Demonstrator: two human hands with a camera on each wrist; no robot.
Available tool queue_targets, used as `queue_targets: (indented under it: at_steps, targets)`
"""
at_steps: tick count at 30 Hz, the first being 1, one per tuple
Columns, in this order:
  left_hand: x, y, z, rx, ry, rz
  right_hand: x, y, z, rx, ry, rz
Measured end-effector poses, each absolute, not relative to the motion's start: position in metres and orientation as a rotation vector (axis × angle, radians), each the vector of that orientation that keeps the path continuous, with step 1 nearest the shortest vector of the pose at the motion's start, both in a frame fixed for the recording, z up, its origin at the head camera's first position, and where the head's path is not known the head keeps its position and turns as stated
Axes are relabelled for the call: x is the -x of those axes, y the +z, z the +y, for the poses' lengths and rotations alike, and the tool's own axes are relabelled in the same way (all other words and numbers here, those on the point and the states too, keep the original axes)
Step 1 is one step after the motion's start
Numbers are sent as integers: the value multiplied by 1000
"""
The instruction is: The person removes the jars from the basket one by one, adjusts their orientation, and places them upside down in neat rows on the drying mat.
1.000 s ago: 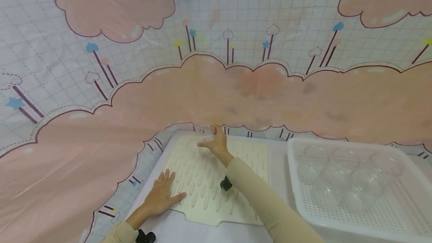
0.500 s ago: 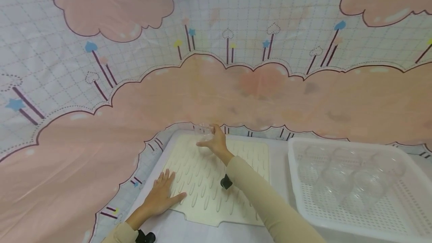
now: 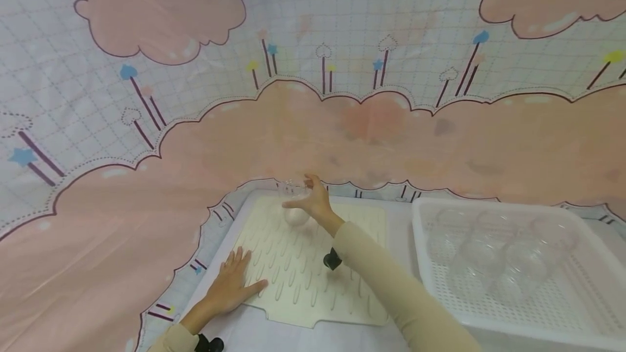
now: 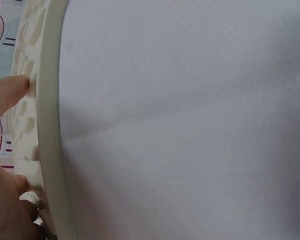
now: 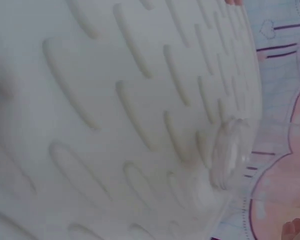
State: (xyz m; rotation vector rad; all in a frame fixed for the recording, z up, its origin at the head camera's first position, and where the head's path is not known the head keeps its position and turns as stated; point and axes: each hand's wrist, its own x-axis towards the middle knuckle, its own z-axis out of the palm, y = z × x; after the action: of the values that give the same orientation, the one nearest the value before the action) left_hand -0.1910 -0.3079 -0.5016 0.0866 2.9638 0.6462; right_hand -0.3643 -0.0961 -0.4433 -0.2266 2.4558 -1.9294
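A cream draining board (image 3: 342, 287) with raised oval ridges lies on the white table. Near its far left edge, in the head view, my right hand (image 3: 315, 202) holds a clear cup (image 3: 293, 190) between thumb and fingers. The right wrist view shows one rounded end of the clear cup (image 5: 229, 154) close to the ridged surface, and a few fingertips (image 5: 296, 227) at the corner. Whether the cup touches the board is hard to tell. My left hand (image 3: 230, 287) rests spread on the board's left edge, and its fingers (image 4: 10, 92) also show in the left wrist view.
To the right stands a white perforated basket (image 3: 420, 265) with several clear cups (image 3: 523, 265) in it. Behind the table hangs a patterned cloth (image 3: 244, 140), which also comes down along the left side.
The right hand has shifted slightly with the clear cup, whose lower part now shows below the thumb over the board. The left hand stays where it was.
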Motion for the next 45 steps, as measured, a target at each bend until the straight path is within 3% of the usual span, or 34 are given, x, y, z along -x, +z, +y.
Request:
queue_targets:
  at_steps: [27, 45]
  targets:
    - [196, -504, -311, -142, 665, 2959, 321, -330, -23, 594, -2088, 2172]
    - [194, -505, -310, -118, 653, 2922, 290, -299, 60, 755, -2108, 2143]
